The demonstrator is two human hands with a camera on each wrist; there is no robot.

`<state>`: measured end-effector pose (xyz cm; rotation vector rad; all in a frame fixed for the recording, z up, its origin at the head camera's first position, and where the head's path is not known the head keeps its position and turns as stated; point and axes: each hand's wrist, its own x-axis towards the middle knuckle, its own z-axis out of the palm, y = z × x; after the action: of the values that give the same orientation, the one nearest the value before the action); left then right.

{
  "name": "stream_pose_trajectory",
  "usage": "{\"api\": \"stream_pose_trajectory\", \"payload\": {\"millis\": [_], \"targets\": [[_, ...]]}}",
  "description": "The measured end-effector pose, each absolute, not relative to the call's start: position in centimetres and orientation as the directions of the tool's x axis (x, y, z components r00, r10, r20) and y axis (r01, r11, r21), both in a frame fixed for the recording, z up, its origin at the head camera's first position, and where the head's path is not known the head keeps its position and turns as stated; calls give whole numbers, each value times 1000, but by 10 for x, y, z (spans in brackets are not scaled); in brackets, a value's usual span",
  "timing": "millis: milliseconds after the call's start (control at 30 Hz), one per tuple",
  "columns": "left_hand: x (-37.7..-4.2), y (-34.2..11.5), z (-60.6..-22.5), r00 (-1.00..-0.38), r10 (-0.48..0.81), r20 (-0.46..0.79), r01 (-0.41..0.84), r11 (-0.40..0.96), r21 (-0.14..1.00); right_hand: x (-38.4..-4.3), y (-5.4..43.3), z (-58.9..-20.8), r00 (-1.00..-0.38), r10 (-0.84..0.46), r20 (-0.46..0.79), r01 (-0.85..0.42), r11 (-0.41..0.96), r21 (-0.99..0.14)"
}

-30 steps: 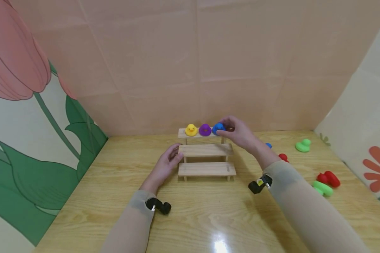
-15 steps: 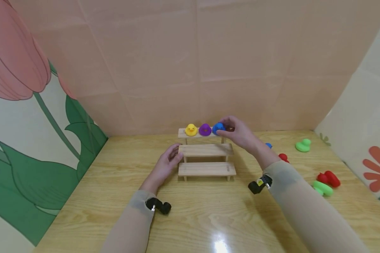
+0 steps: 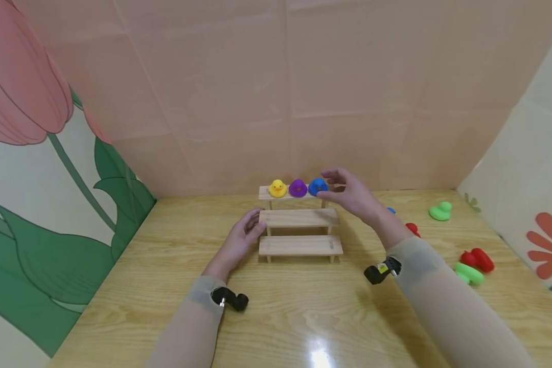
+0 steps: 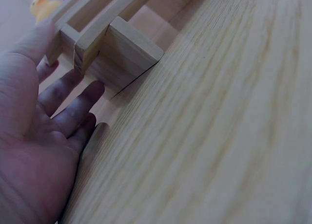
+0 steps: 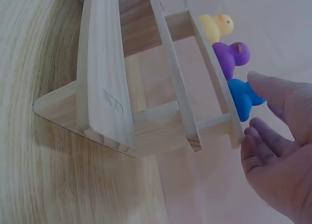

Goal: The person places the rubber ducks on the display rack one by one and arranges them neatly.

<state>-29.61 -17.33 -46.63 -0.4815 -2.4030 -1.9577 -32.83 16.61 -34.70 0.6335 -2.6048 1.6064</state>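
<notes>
A three-step wooden stand (image 3: 299, 219) bears a yellow rubber duck (image 3: 278, 188), a purple rubber duck (image 3: 298, 188) and a blue rubber duck (image 3: 318, 187) in a row on its top step. My right hand (image 3: 353, 197) is beside the blue duck, thumb and fingers spread apart. In the right wrist view the thumb overlaps that duck's head, while the other fingers stand off below it. At the stand's left end is my left hand (image 3: 240, 239), its relaxed fingertips right at the middle step's end. The left wrist view shows the fingers (image 4: 77, 109) loosely bent against the wood.
Right of the stand, a green duck (image 3: 440, 211) sits on the wooden table (image 3: 276, 317). Nearer lie a red duck (image 3: 478, 260) and another green one (image 3: 469, 274). A red piece (image 3: 412, 229) and a blue piece (image 3: 391, 210) show partly behind my right arm.
My right fingers have spread and drawn slightly right, letting go of the blue duck, which stays on the top step. The left hand has not moved.
</notes>
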Motion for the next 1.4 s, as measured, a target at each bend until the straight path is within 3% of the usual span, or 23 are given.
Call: {"api": "stream_pose_trajectory", "payload": {"millis": [667,1400], "targets": [[-297,-172,-465,-961,218,172,217,203,955,-291,193,-349,-908,-272,318,-409,413,-814],[-298,-171,-465,-962,216,167,211,197,957,-242,249,-356,-928,-233,293,-374,557,-741]]}}
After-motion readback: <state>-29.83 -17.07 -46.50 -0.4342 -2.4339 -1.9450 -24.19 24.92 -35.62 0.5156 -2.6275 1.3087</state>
